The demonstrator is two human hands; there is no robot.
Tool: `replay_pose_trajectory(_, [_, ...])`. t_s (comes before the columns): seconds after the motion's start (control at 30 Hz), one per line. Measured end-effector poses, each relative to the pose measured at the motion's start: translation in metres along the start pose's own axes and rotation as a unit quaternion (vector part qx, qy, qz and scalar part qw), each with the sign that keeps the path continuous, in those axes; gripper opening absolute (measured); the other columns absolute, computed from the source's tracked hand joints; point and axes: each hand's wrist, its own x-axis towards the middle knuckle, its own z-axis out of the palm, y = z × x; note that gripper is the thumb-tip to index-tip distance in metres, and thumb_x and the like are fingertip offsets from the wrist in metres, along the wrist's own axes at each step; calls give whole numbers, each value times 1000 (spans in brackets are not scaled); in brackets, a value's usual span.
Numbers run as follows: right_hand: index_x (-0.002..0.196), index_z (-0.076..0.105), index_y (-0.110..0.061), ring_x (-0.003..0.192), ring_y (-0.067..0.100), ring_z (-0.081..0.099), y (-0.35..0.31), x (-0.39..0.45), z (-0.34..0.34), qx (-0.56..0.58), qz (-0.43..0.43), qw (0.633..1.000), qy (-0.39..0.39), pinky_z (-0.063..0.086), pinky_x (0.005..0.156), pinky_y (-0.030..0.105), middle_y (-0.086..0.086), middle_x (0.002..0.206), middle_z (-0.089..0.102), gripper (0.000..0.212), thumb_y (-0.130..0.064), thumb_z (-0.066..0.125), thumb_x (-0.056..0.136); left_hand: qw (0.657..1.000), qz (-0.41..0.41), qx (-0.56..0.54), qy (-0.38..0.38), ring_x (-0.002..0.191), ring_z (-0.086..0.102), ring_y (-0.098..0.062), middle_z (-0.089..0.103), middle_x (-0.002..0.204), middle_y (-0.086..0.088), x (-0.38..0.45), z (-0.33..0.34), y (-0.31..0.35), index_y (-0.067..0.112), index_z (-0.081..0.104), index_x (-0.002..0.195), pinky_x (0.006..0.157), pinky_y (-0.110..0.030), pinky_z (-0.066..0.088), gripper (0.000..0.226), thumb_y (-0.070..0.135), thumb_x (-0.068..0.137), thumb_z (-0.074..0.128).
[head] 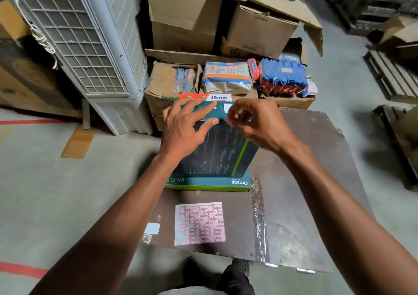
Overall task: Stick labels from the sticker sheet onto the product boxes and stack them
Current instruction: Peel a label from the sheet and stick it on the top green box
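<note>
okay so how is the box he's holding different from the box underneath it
The upper box stands tall on edge with small white print on its dark face; the bottom box lies flat, showing large Omada and Wi-Fi lettering. The left hand and right hand are on the upper box; nothing touches the bottom box. Both are teal with green trim.
</note>
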Motion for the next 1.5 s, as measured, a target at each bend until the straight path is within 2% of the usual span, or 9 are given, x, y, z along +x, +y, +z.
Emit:
replay_pose_trajectory(0.27, [126, 50, -23, 87, 22, 71, -4, 13, 11, -95, 12, 994, -60, 55, 88, 53, -2, 87, 76, 52, -15, 80, 84, 1000, 0, 10, -4, 135, 41, -20, 53, 148, 15, 1, 1, -1, 46, 57, 138, 101, -39, 26, 48, 60, 93, 48])
replay_pose_trajectory(0.57, [124, 53, -22, 90, 28, 68, -14, 20, 12, -140, -1, 989, -35, 55, 87, 54, 3, 92, 74, 48, -19, 78, 84, 1000, 8, 17, 11, 132, 43, -22, 54, 147, 13, -1, 3, -2, 44, 58, 138, 98, -41, 30, 44, 44, 95, 61])
replay_pose_trajectory(0.7, [126, 55, -16, 90, 30, 68, -18, 20, 12, -155, -18, 987, -29, 54, 86, 48, 8, 94, 73, 46, -16, 76, 85, 1000, 10, 17, 10, 132, 43, -21, 54, 147, 13, -2, 1, 0, 43, 58, 138, 99, -40, 30, 46, 52, 94, 48])
replay_pose_trajectory(0.83, [124, 58, -11, 88, 34, 65, -23, 20, 14, -180, -29, 983, -3, 38, 75, 36, 10, 93, 72, 42, -11, 71, 84, 1000, 12, 21, 10, 132, 43, -21, 54, 147, 14, -2, 2, 0, 44, 58, 137, 98, -38, 29, 43, 56, 95, 53])
replay_pose_trajectory(1.03, [121, 58, -9, 86, 34, 63, -28, 18, 19, -179, -4, 984, 17, 47, 79, 44, 10, 90, 69, 39, -12, 70, 84, 1000, 11, 22, 8, 132, 41, -20, 53, 147, 14, -2, 1, 0, 44, 57, 138, 98, -39, 30, 45, 53, 95, 49])
replay_pose_trajectory(1.13, [117, 58, -11, 87, 33, 64, -26, 17, 23, -189, 21, 981, 39, 40, 81, 43, 8, 90, 71, 36, -21, 72, 86, 1000, 5, 19, 6, 132, 41, -19, 53, 147, 14, -2, 0, 2, 44, 56, 139, 98, -39, 30, 50, 53, 92, 41])
replay_pose_trajectory(1.27, [118, 59, -15, 94, 27, 65, -16, 17, 20, -215, 29, 974, 66, 37, 88, 42, 3, 95, 71, 44, -34, 79, 83, 1000, 2, 17, 4, 133, 41, -20, 53, 148, 13, 0, 1, 0, 44, 57, 139, 99, -42, 31, 48, 55, 93, 45])
replay_pose_trajectory(1.4, [115, 63, -18, 93, 23, 65, -2, 14, 17, -171, 11, 982, 80, 42, 81, 39, 0, 104, 70, 48, -38, 85, 78, 1000, 1, 14, 4, 134, 41, -20, 53, 148, 13, 0, 4, -1, 45, 58, 138, 100, -42, 29, 46, 59, 95, 52])
replay_pose_trajectory(1.5, [109, 66, -22, 84, 16, 68, 13, 7, 18, -55, 22, 996, 70, 53, 72, 34, -4, 98, 72, 42, -37, 88, 77, 1000, 0, 12, 6, 133, 42, -20, 54, 147, 14, 1, 4, -2, 44, 59, 136, 99, -41, 29, 46, 61, 94, 52])
